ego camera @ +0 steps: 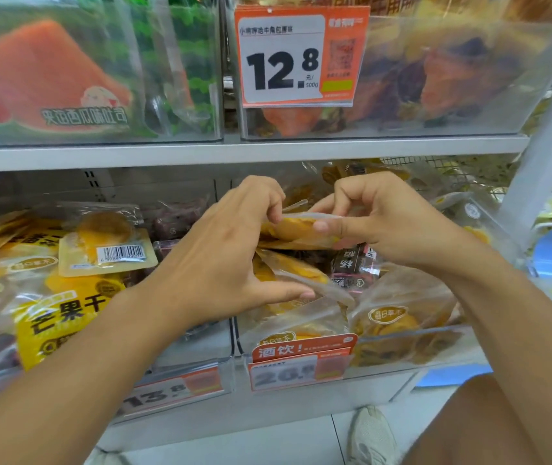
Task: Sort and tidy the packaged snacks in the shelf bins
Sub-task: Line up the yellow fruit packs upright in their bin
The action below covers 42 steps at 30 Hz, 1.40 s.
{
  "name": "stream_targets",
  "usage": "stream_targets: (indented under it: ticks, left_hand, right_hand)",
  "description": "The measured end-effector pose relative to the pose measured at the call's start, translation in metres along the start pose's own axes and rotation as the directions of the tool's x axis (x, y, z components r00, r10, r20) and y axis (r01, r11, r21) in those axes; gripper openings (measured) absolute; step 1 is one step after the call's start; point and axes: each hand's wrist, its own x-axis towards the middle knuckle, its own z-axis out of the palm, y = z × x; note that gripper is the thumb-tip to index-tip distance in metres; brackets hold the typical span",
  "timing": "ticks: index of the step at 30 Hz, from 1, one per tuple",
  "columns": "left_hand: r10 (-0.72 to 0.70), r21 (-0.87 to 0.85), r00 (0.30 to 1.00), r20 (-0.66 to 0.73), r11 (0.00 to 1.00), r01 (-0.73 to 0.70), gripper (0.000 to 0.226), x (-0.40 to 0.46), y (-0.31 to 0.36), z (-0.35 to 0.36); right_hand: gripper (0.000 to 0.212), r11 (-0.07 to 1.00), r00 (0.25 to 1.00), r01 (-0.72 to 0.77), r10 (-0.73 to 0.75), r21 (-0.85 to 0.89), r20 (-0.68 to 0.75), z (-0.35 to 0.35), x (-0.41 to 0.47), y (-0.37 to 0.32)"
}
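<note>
Both hands work above the right bin [402,333], the clear one that carries the 26 tag [298,369] on its front. The left hand [231,253] and the right hand [378,219] hold one mango pack [296,228] between them, lifted just over the heap in this bin. The left fingertips pinch its left end, while the left thumb reaches down and touches another pack [305,273] below. The right hand has its thumb and curled fingers closed on the right end. The step in hand seems to be picking this pack out of the mixed heap, where dark packs [355,263] lie among the yellow ones. Next, the pack needs a place with its own kind; perhaps the left bin [200,347] beside the right bin, though the labels are too blurred to be sure.
</note>
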Motion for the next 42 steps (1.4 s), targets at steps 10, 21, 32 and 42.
stream_targets:
  ticks: [10,21,32,42]
  left_hand:
    - [-0.137,0.162,0.990,0.008,0.978,0.134,0.039,-0.003,0.006,0.004]
    - [-0.232,0.275,0.972,-0.047,0.932,0.236,0.041,0.010,-0.005,0.003]
    - [-0.344,0.308,0.921,-0.185,0.869,0.387,0.028,0.040,-0.015,0.013]
    - [-0.157,0.466,0.983,0.097,0.880,0.094,0.061,0.040,-0.005,0.011]
  right_hand:
    - [0.049,0.626,0.954,-0.172,0.299,-0.760,0.030,0.004,0.001,-0.009]
    - [0.008,0.941,0.983,0.065,-0.118,-0.333,-0.144,0.038,0.020,-0.014]
    - [0.020,0.655,0.952,-0.039,0.253,-0.755,0.171,0.019,0.010,0.002]
    - [0.038,0.410,0.859,0.056,0.445,-0.910,0.254,0.031,0.055,0.023]
